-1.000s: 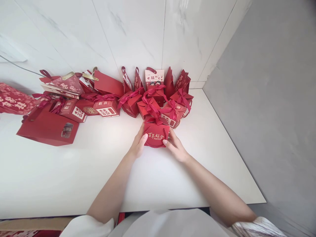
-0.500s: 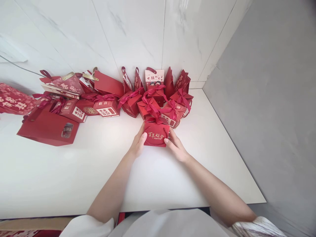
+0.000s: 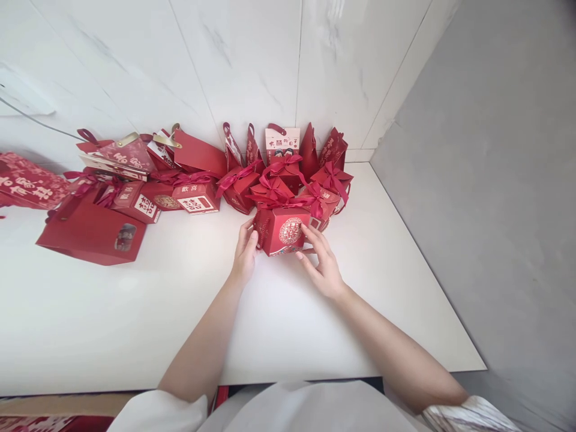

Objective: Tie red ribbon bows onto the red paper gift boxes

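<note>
A red gift box (image 3: 287, 233) with a gold round emblem on its front sits between my two hands, in front of the other ribboned boxes. My left hand (image 3: 246, 253) grips its left side, thumb toward me and fingers partly hidden behind. Over at the right, my right hand (image 3: 323, 264) steadies the box with its fingers against the front and the right edge. Just behind, a red box with a ribbon bow (image 3: 272, 189) and another bowed box (image 3: 318, 197) stand close by.
Along the marble wall stand several upright red gift bags (image 3: 333, 147). A large red bag with a small window (image 3: 92, 231) lies at left near more boxes (image 3: 197, 195). The white table (image 3: 405, 288) ends at a grey wall on the right.
The gift box has been turned, so its emblem side faces me instead of the side with gold writing and a cord. My left hand has shifted slightly left.
</note>
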### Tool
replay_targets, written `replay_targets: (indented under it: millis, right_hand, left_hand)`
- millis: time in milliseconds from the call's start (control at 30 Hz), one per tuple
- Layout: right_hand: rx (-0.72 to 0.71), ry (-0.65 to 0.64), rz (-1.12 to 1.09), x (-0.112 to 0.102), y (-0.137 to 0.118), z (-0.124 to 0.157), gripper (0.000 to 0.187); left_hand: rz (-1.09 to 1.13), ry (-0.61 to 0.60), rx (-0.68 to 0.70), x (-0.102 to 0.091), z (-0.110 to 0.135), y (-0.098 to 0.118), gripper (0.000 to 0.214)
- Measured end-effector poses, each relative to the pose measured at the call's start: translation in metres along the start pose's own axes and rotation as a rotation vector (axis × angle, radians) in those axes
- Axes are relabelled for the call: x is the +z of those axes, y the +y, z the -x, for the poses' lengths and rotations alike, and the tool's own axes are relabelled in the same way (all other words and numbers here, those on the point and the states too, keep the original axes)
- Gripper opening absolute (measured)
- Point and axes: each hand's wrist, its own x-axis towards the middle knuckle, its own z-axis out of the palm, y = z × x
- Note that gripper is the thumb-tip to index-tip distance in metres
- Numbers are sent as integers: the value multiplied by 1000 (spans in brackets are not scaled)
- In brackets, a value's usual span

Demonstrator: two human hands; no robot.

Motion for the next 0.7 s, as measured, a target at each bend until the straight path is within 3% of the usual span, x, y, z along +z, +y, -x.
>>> replay_targets:
  millis: [100, 200, 300, 467, 700]
  right_hand:
    - [-86, 3, 35, 1, -4, 1, 57]
    - [-111, 37, 28, 1, -5, 1, 59]
    - [-6, 39, -10, 2, -4, 1, 61]
    - [203, -131, -108, 2, -5, 1, 65]
    - [196, -136, -125, 2, -3, 1, 68]
  left_hand:
    - [32, -115, 60, 0, 0, -1, 67]
    - [-14, -119, 73, 0, -1, -4, 72]
    - [-14, -109, 28, 0, -1, -8, 65]
    - [-102, -104, 21, -3, -2, -12, 63]
    - [-203, -108, 84, -3, 0, -8, 60]
